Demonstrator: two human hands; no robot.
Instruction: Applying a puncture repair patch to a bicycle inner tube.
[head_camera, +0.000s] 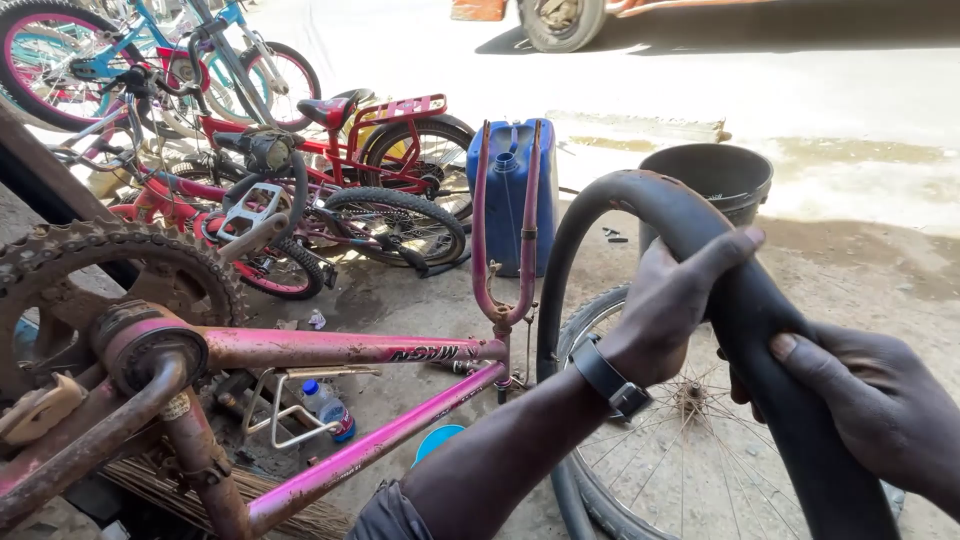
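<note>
Two hands grip one black inner tube (700, 240), biggest thing in play: it arcs up from the ground at left, peaks near the bucket, then runs down toward lower right, so its long axis under the hands slopes from upper left to lower right. Tube looks inflated, matte, dusty, thick as a forearm. Left hand (672, 300) sits higher, wrapped around the tube from the left side, index finger stretched along the top; it wears a dark wristwatch (610, 378). Right hand (860, 395) is lower and further right, thumb pressed on the tube face, fingers curled behind; both closed on the tube, close together. Left hand is nearer the tube's crest. Under the hands a spoked wheel (680, 450) lies flat on the dirt. Left of that, an upside-down pink bike frame (340, 350) with rusty chainring (120, 270). Behind: parked kids' bikes (330, 170), blue jerrycan (510, 190), black bucket (715, 180). Small plastic bottle (328, 408) on the ground under the frame.
</note>
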